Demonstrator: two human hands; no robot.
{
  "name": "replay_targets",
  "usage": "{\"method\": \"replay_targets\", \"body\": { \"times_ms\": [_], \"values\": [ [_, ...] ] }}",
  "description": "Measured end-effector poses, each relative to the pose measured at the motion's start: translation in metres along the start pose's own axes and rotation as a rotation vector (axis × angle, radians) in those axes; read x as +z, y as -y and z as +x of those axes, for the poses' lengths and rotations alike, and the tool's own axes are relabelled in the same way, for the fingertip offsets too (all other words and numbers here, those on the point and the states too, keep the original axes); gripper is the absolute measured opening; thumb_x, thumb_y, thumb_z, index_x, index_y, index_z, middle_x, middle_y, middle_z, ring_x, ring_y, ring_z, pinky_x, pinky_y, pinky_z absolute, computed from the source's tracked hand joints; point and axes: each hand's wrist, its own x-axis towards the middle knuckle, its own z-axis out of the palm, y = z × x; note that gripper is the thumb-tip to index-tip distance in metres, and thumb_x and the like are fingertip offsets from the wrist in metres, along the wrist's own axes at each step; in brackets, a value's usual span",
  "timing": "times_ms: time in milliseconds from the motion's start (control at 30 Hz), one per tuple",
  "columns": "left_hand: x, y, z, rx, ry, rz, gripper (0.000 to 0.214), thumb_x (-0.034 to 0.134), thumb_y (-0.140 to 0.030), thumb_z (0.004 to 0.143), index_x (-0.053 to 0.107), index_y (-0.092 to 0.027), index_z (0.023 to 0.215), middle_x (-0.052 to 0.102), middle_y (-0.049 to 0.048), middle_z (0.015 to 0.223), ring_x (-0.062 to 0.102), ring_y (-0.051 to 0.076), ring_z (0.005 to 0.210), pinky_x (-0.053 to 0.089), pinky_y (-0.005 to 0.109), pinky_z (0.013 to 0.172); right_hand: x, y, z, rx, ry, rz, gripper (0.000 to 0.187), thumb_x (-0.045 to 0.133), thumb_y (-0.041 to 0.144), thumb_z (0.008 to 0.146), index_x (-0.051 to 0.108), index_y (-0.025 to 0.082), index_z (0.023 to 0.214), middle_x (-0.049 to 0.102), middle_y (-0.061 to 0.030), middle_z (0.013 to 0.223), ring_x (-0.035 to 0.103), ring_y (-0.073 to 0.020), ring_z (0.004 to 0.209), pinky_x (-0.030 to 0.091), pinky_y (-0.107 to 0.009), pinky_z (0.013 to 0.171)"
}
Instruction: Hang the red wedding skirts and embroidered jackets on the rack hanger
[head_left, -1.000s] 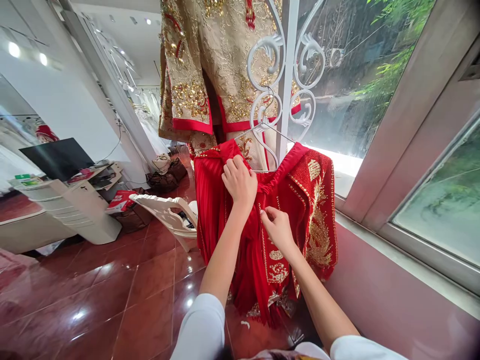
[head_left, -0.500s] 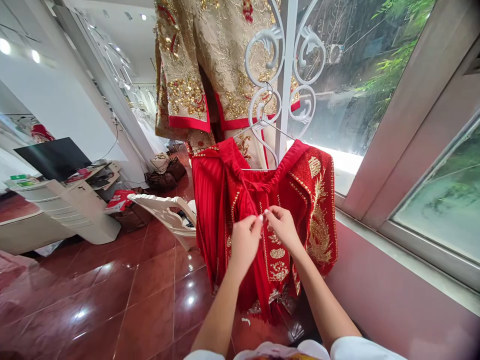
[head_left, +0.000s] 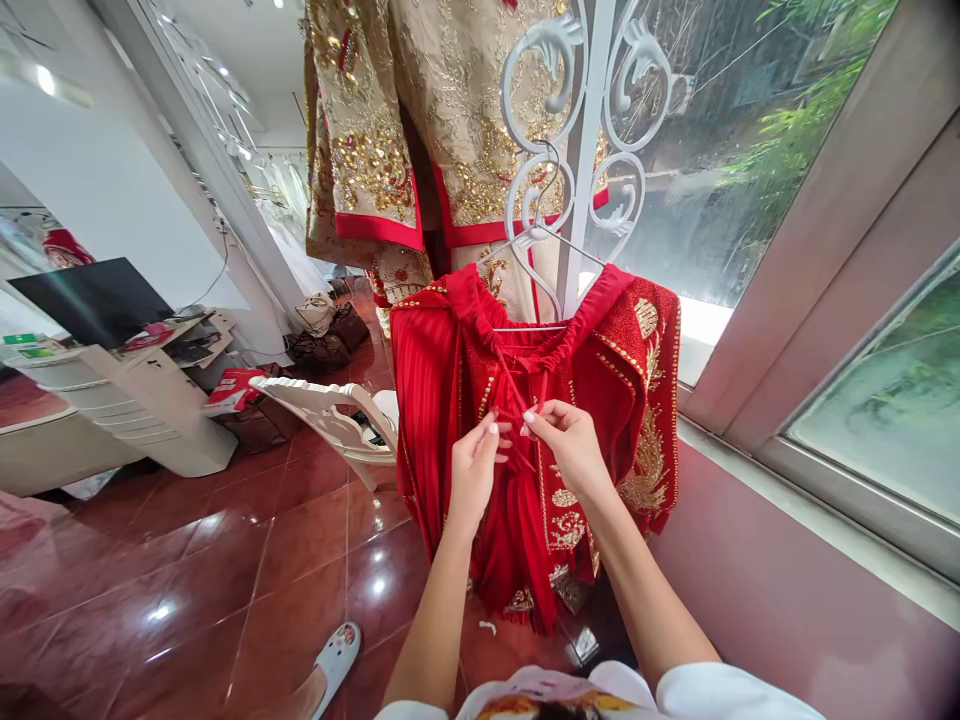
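A red skirt point(head_left: 429, 400) with gold embroidery and a gathered waistband hangs on a thin wire hanger point(head_left: 581, 247) in front of me. Two narrow red tie cords point(head_left: 512, 385) drop from the front of its waistband. My right hand point(head_left: 571, 450) pinches a tie cord between thumb and forefinger. Just left of it, my left hand point(head_left: 474, 475) has thumb and fingers closed around the cord, the fingertips slightly blurred. Both hands are close together before the skirt's middle, below the waistband.
The hanger hooks onto a white scrolled metal rack point(head_left: 586, 130). Behind hangs a beige-and-gold embroidered garment point(head_left: 465, 120). At left are a white chair point(head_left: 330, 410), a desk point(head_left: 142, 410) and a dark monitor point(head_left: 90, 305). A window ledge point(head_left: 750, 465) runs along the right. A foot in a white clog point(head_left: 339, 650) is on the tiled floor.
My hands have drawn slightly apart, the left moving left and its fingers loosening a little. A foot in a white clog has come into view at lower left. The view has shifted slightly.
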Motion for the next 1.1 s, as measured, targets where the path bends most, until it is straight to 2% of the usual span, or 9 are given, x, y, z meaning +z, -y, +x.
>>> {"method": "replay_targets", "body": {
  "times_ms": [167,267,367,467,567,667,733,933,1100],
  "values": [
    [0.013,-0.033,0.018,0.455,0.000,0.280,0.021,0.057,-0.033,0.083,0.070,-0.018,0.088,0.065,0.0065,0.093,0.061,0.016,0.084,0.051,0.025,0.071,0.003,-0.007,0.000,-0.063,0.000,-0.106,0.031,0.072,0.043,0.063,0.055,0.017,0.065,0.060,-0.0009,0.061,0.056,-0.0127,0.058,0.045,-0.025,0.058],
    [0.020,-0.045,0.028,0.534,0.027,0.500,0.013,0.057,-0.022,0.081,0.069,-0.019,0.084,0.061,0.0042,0.086,0.059,0.014,0.078,0.049,0.024,0.069,0.004,-0.011,0.000,-0.110,-0.005,-0.175,0.028,0.068,0.041,0.067,0.053,0.018,0.065,0.057,0.0001,0.060,0.051,-0.0114,0.055,0.043,-0.025,0.056],
    [0.025,-0.040,0.036,0.514,-0.082,0.596,0.008,0.058,-0.017,0.076,0.064,-0.018,0.082,0.055,0.0034,0.087,0.056,0.012,0.074,0.047,0.022,0.062,0.003,-0.013,0.002,-0.137,-0.007,-0.240,0.025,0.064,0.038,0.070,0.052,0.017,0.064,0.054,0.0011,0.060,0.048,-0.0104,0.054,0.040,-0.024,0.055],
    [0.027,-0.029,0.042,0.465,-0.175,0.538,0.021,0.059,-0.013,0.070,0.055,-0.018,0.090,0.054,0.0050,0.096,0.056,0.015,0.088,0.048,0.026,0.073,0.002,-0.013,0.003,-0.158,-0.012,-0.299,0.022,0.060,0.035,0.071,0.050,0.017,0.063,0.053,0.0012,0.060,0.046,-0.0103,0.055,0.038,-0.024,0.054],
    [0.027,-0.024,0.047,0.331,0.039,0.329,0.024,0.048,-0.011,0.072,0.051,-0.018,0.095,0.059,0.0056,0.096,0.058,0.015,0.093,0.047,0.029,0.083,0.004,-0.012,0.003,-0.175,0.000,-0.338,0.019,0.058,0.032,0.072,0.050,0.017,0.064,0.053,0.0009,0.061,0.046,-0.0106,0.056,0.038,-0.024,0.056],
    [0.026,-0.025,0.050,0.160,0.246,0.074,0.015,0.041,-0.012,0.073,0.049,-0.018,0.084,0.061,0.0013,0.080,0.060,0.012,0.074,0.048,0.026,0.071,0.005,-0.011,0.003,-0.176,0.024,-0.339,0.020,0.058,0.032,0.073,0.049,0.018,0.063,0.054,0.0007,0.061,0.048,-0.0113,0.057,0.040,-0.025,0.058],
    [0.023,-0.025,0.052,0.110,0.276,-0.057,0.010,0.043,-0.013,0.069,0.047,-0.018,0.077,0.059,-0.0006,0.074,0.059,0.011,0.069,0.047,0.023,0.065,0.005,-0.011,0.003,-0.165,0.033,-0.331,0.021,0.059,0.033,0.073,0.049,0.018,0.063,0.055,0.0003,0.061,0.049,-0.0118,0.057,0.041,-0.026,0.059],
    [0.016,-0.020,0.060,0.001,0.331,-0.235,0.009,0.052,-0.021,0.066,0.047,-0.019,0.073,0.063,0.0033,0.090,0.062,0.015,0.081,0.049,0.027,0.069,0.005,-0.014,0.007,-0.148,0.073,-0.301,0.022,0.060,0.033,0.074,0.049,0.018,0.062,0.059,-0.0015,0.064,0.053,-0.0129,0.060,0.042,-0.026,0.061],
    [0.014,-0.009,0.063,0.129,0.314,-0.166,0.008,0.053,-0.019,0.067,0.050,-0.017,0.060,0.065,0.0044,0.080,0.062,0.017,0.080,0.048,0.029,0.072,0.004,-0.012,0.007,-0.126,0.060,-0.308,0.022,0.062,0.034,0.073,0.051,0.018,0.063,0.058,-0.0011,0.061,0.051,-0.0127,0.058,0.040,-0.026,0.059]
  ]
}}
